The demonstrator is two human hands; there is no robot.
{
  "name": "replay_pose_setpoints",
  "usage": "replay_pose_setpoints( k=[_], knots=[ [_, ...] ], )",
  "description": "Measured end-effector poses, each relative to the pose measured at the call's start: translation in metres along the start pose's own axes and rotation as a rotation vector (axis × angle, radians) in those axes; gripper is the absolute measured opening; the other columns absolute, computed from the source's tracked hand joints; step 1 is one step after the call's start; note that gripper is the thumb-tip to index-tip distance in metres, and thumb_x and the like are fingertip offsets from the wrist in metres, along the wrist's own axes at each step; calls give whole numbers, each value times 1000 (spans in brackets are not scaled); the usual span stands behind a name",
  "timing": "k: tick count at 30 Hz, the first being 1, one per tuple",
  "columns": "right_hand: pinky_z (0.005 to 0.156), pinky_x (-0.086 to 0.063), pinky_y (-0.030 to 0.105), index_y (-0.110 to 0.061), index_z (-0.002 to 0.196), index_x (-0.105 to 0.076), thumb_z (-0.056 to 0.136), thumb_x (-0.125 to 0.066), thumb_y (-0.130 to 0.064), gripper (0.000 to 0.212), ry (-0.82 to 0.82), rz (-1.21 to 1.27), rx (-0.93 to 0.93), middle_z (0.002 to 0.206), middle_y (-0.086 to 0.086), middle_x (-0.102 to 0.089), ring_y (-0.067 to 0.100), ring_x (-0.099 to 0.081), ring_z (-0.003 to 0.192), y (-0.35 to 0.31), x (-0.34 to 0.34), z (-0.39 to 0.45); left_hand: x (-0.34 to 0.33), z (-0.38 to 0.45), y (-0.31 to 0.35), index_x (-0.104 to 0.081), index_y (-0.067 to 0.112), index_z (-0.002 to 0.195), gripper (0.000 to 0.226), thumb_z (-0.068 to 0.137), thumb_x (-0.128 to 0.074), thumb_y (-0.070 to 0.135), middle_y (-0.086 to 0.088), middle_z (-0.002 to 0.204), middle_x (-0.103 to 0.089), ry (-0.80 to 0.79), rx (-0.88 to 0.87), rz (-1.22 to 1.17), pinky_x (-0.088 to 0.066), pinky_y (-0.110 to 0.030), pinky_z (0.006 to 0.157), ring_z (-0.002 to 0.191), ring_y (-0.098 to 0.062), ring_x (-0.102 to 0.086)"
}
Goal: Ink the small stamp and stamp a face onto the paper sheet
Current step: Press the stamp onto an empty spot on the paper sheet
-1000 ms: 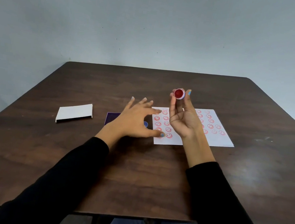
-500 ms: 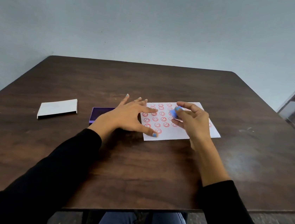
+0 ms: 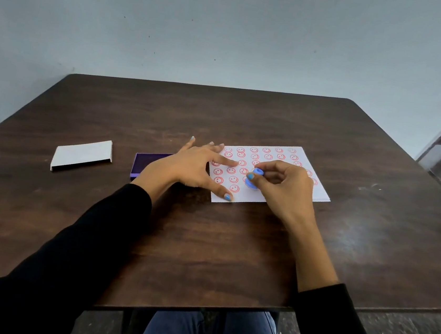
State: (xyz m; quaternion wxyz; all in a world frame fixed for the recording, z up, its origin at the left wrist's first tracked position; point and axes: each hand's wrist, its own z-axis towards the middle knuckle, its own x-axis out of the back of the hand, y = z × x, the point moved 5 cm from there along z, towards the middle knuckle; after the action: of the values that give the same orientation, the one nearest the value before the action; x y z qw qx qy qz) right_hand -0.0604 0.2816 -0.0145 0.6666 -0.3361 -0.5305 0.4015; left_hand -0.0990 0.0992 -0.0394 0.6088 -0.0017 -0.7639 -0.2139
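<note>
The right hand [image 3: 284, 185] pinches the small blue stamp [image 3: 254, 179] between thumb and fingers, with the stamp's base down on the paper sheet [image 3: 279, 198] near the sheet's front edge. The sheet lies right of the desk's [image 3: 204, 247] middle and carries rows of red smiley faces. The left hand [image 3: 194, 168] grasps nothing; its spread fingers and thumb press flat on the sheet's left part. A purple ink pad [image 3: 145, 162] sits just left of the sheet, partly under that wrist. A white lid [image 3: 82, 155] lies near the desk's left edge.
</note>
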Motion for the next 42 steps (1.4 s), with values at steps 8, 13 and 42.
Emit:
replay_pose_setpoints(
  k=[8, 13, 42],
  knots=[
    [66, -50, 16, -17, 85, -72, 72, -80, -20, 16, -15, -118, 52, 73, -6, -67, 3, -64, 67, -5, -4, -1, 1, -1, 1, -33, 44, 138, 81, 67, -66, 62, 0, 160, -7, 2, 3, -6, 18, -52, 110, 146, -21, 1],
    [60, -45, 11, -15, 87, -73, 72, -80, -20, 17, -14, -200, 72, 72, -5, -65, 2, -59, 62, -6, -8, -2, 0, 1, 0, -33, 44, 138, 80, 67, -67, 62, 0, 160, -7, 6, 4, 4, 18, -53, 110, 146, -21, 0],
    [59, -35, 20, -7, 82, -71, 67, -83, -18, 22, -45, -330, 8, 75, 6, -66, 15, -55, 68, -16, -13, 5, -2, 4, -6, -36, 47, 135, 82, 62, -68, 66, 1, 159, -9, 32, 0, -26, 19, -52, 110, 146, -21, -2]
  ],
)
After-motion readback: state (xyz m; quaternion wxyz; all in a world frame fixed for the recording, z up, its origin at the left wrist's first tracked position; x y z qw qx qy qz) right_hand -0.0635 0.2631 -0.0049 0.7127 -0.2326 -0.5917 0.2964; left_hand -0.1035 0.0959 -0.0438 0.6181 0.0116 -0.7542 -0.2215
